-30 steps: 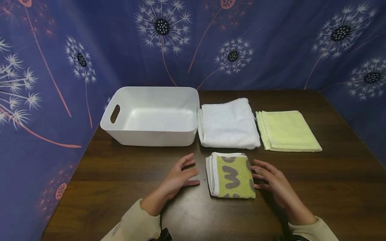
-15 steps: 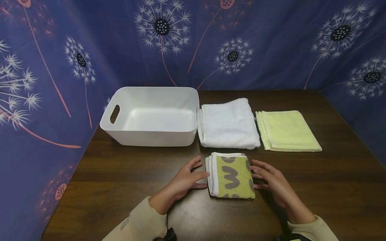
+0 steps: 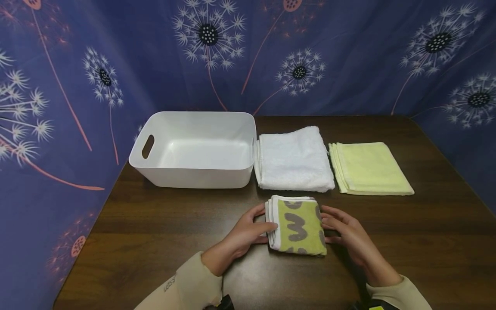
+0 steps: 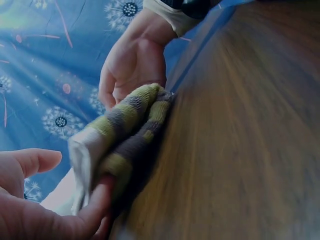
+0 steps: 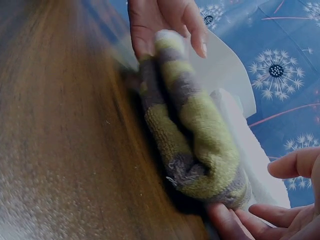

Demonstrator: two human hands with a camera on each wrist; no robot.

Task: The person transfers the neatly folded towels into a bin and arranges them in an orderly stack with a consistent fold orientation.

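A folded yellow-green towel [image 3: 296, 226] with grey shapes and a white border lies between my hands on the table. My left hand [image 3: 242, 234] is at its folded left side, the thumb reaching over the white edge. In the left wrist view, that thumb [image 4: 42, 161] stands apart from the towel, while a finger touches its lower layer. On the opposite side, my right hand [image 3: 350, 237] touches the right edge with its fingertips [image 5: 225, 217]. Its thumb [image 5: 295, 164] is clear of the cloth in the right wrist view. Some fingertips are hidden behind or under the towel.
Behind the left hand stands a white plastic bin [image 3: 193, 177] with handle holes. A folded white towel [image 3: 294, 161] lies beside it, and a folded pale yellow towel [image 3: 372, 168] lies farther right. A blue dandelion-print cloth [image 3: 248, 56] hangs behind the brown table [image 3: 155, 232].
My left hand has moved right, from apart to the patterned towel's left edge. The right hand has shifted slightly left. The towel's left side sits a touch differently; the bin and other towels are unmoved.
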